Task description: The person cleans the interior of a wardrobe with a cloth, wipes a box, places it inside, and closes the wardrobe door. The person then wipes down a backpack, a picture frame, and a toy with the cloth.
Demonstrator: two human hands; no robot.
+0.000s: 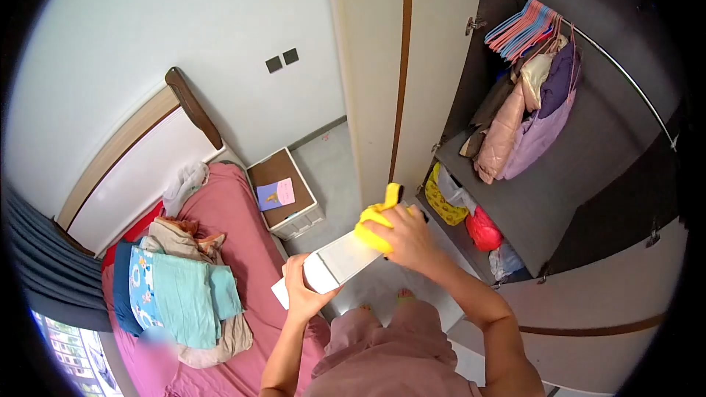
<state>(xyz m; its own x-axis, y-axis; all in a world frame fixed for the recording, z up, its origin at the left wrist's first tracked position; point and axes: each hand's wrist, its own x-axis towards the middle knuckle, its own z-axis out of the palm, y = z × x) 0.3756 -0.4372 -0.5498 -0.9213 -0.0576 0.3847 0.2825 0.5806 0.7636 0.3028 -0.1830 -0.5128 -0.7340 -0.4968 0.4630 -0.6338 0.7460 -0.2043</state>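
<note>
A long white box (pixel 340 259) is held at a slant in front of my body, above the floor. My left hand (pixel 303 290) grips its near left end, thumb on one side and fingers round the other. My right hand (pixel 406 237) is closed on a bunched yellow cloth (pixel 373 222), which touches the far right end of the box. Part of the cloth, with a dark edge, sticks up above my right hand. The box's underside and the palm side of my right hand are hidden.
An open wardrobe (pixel 529 198) on the right holds hangers (pixel 523 28), hanging jackets (pixel 540 117) and bags (pixel 482 229) below. Left is a bed (pixel 254 265) with folded bedding (pixel 184 298). A nightstand (pixel 300 219) bearing a booklet (pixel 276 195) stands beside it.
</note>
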